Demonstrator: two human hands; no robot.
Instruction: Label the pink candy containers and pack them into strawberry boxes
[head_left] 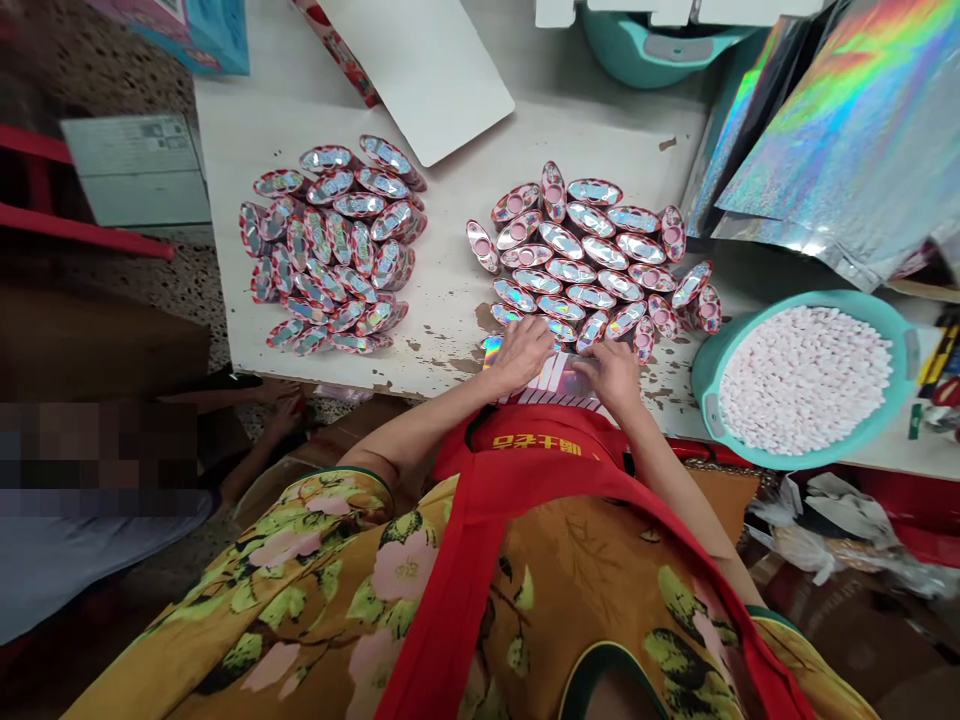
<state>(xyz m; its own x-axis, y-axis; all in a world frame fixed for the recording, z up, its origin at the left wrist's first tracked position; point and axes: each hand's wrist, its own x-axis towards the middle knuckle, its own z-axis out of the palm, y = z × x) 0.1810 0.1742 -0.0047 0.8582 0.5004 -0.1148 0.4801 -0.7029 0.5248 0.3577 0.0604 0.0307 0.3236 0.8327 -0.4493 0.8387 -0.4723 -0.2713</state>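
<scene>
My left hand (521, 350) and my right hand (616, 375) rest at the near edge of the white table (450, 290), both closed on a flat pink and holographic sheet (559, 382) held between them. Just beyond my fingers lies a pile of small shiny oval boxes (592, 260), some showing pink insides. A second pile of closed oval boxes (330, 245) sits further left. A teal basin (709, 375) full of small white pellets (802, 375) stands right of my right hand.
Holographic foil sheets (832, 130) lie at the back right. A white card (420, 65) and a teal container (645, 45) sit at the far edge. Another person's blurred figure (97, 480) is at the left. Plastic bags (825, 520) lie under the basin.
</scene>
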